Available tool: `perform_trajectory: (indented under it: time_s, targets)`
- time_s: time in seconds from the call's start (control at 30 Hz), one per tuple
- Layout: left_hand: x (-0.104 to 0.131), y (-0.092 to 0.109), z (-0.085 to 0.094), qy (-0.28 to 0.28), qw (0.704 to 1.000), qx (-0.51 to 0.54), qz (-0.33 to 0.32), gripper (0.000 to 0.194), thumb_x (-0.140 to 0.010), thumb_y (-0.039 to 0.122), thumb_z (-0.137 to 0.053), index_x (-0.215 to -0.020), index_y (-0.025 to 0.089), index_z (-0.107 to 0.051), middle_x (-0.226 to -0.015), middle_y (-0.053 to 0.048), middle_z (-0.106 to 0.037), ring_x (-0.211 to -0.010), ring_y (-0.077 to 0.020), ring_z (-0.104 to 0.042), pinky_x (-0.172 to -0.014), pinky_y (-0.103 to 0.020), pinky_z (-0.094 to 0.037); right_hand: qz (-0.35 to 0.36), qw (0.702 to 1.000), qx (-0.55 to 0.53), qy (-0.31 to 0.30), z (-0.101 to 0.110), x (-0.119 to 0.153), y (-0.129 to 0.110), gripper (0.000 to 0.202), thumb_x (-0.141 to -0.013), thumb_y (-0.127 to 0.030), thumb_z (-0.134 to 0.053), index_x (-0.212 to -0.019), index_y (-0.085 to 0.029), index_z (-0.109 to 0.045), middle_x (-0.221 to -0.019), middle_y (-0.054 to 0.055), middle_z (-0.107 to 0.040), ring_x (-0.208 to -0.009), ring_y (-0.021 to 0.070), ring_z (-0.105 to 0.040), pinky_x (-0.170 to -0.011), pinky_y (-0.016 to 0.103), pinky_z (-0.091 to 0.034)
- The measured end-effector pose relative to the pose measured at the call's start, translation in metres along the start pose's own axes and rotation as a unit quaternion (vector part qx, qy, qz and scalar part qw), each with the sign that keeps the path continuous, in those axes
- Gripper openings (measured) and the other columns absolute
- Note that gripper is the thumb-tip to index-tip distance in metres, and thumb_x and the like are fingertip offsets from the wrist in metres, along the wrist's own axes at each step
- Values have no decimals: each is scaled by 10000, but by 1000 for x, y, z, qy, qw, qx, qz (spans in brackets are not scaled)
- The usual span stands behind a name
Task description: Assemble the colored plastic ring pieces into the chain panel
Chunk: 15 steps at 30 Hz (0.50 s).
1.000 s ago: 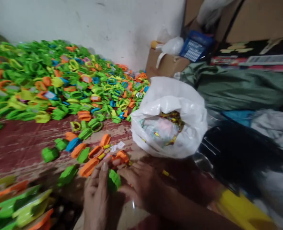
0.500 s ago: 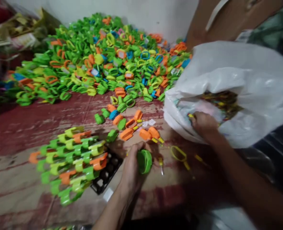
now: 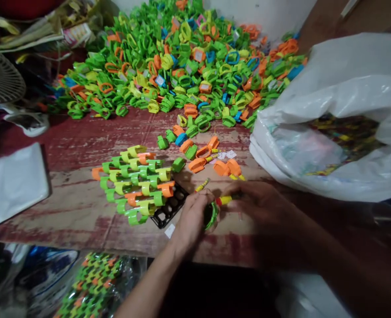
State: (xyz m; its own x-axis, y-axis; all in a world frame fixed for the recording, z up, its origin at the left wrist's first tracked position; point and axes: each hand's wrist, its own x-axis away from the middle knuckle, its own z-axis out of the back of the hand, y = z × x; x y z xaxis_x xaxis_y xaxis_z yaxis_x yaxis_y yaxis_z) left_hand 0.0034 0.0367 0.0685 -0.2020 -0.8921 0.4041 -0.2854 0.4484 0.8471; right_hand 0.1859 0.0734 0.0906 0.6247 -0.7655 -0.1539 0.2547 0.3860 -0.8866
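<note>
My left hand (image 3: 193,214) is closed around a green plastic toy watch (image 3: 211,216), its band forming a loop. From the right, my right hand (image 3: 260,201) pinches a small yellow piece with a red end (image 3: 225,200) against the watch's upper edge; motion blurs these fingers. Just beyond my left hand lies a thin yellow piece (image 3: 202,184). A black tray with holes (image 3: 169,210) stands left of my hands, bearing rows of green, yellow and orange toy watches (image 3: 134,183). Loose orange watches (image 3: 227,168), some with yellow pieces sticking out, lie ahead.
A large heap of toy watches (image 3: 182,66) lies against the wall. On the right, an open white plastic bag (image 3: 281,163) contains many small yellow and dark pieces. A white tray (image 3: 16,185) and a fan (image 3: 1,75) are at left. Packed watches (image 3: 89,282) sit below the table edge.
My right hand has come out of the white bag and over to my left hand, bringing a yellow and red piece. My left hand keeps the green watch. The view has shifted left.
</note>
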Motion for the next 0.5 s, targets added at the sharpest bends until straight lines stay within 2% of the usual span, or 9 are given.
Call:
perform_trajectory:
  time_s: [0.17, 0.33, 0.5]
  targets:
    - [4, -1, 3, 22, 997, -68, -8, 223, -778, 370, -448, -638, 206, -506, -524, 22, -512, -431, -130, -427, -430, -239, -320, 6, 999, -32, 8, 0, -2, -1, 80, -893, -176, -624, -956, -182, -672, -932, 17, -703, -848, 153, -640, -831, 253, -484]
    - [4, 1, 1, 8, 992, -122, -33, 249, -796, 368, -453, -603, 213, -481, -550, 18, -483, -510, -149, -431, -489, -250, -343, 7, 999, -32, 23, -2, 2, 4, 129, -873, -121, -611, -968, -178, -677, -914, 11, -705, -848, 140, -642, -831, 243, -473]
    - [2, 1, -5, -6, 986, -161, -34, 250, -818, 329, -393, -618, 202, -470, -607, 13, -454, -566, -141, -414, -521, -235, -346, 27, 1000, 3, 0, 5, 7, 15, 135, -887, -106, -586, -934, -179, -690, -875, 21, -704, -824, 146, -648, -763, 237, -480]
